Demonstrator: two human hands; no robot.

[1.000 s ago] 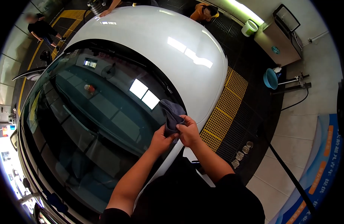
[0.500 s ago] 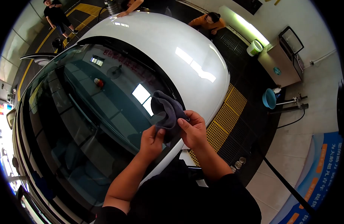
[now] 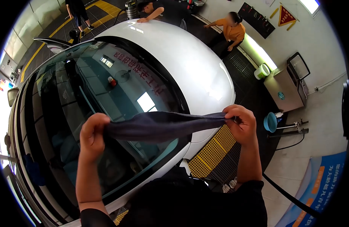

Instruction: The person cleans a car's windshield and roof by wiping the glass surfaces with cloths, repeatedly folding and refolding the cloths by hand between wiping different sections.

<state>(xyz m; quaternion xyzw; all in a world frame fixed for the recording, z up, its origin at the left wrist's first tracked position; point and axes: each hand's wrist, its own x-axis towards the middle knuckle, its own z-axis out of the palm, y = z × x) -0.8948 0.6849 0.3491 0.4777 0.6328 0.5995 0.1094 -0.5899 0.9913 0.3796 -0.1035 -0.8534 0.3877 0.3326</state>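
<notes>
A dark grey-purple cloth is stretched wide between my two hands, somewhat blurred along its lower edge. My left hand pinches one end of it, over the windshield. At the other end, my right hand grips a corner between thumb and fingers. Below and beyond the cloth stands a white car, its hood shiny with light reflections. The cloth appears held in the air, apart from the glass.
Across the hood a person rests a hand on the car; another in orange stands by the wall. Yellow and black floor grating runs beside the car. A blue basin, a white bucket and a cabinet line the right side.
My hands have moved apart, pulling the bunched cloth out into a long stretch. The person in orange has risen from a bent posture. The view has shifted slightly.
</notes>
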